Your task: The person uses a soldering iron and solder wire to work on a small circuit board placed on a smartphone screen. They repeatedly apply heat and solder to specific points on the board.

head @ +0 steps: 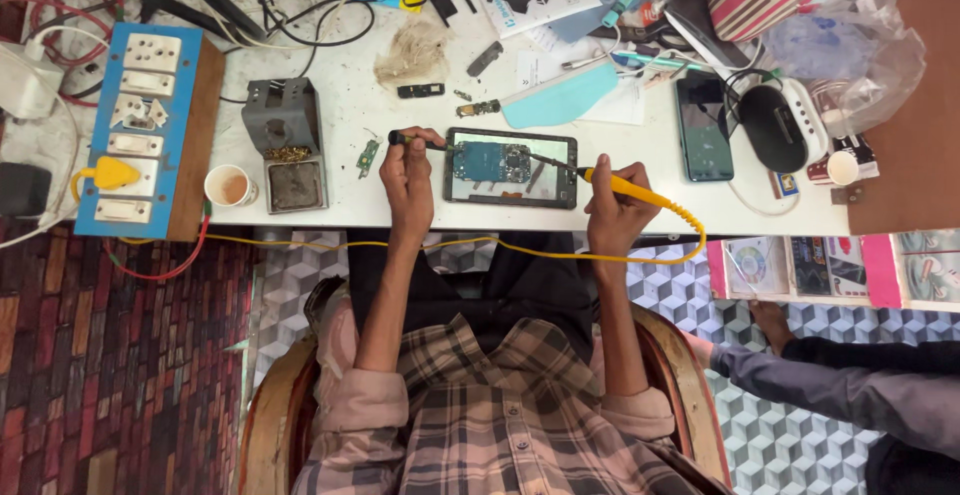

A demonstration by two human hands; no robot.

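An opened phone (511, 168) lies on the white workbench (640, 195) with its blue circuit board (490, 160) exposed. My left hand (408, 177) grips a thin black tool (415, 140) whose tip reaches toward the board's left edge. My right hand (612, 210) holds a yellow-handled soldering iron (625, 187), its dark tip angled onto the board from the right. The iron's yellow cable (560, 253) loops under the bench edge and runs left.
A grey soldering stand (286, 143) and a small cup (229, 185) sit left of the hands. A blue switchboard (140, 125) is at far left. A dark phone (703, 125), a white gadget (785, 125) and clutter lie right. Another person's leg (830, 375) is at lower right.
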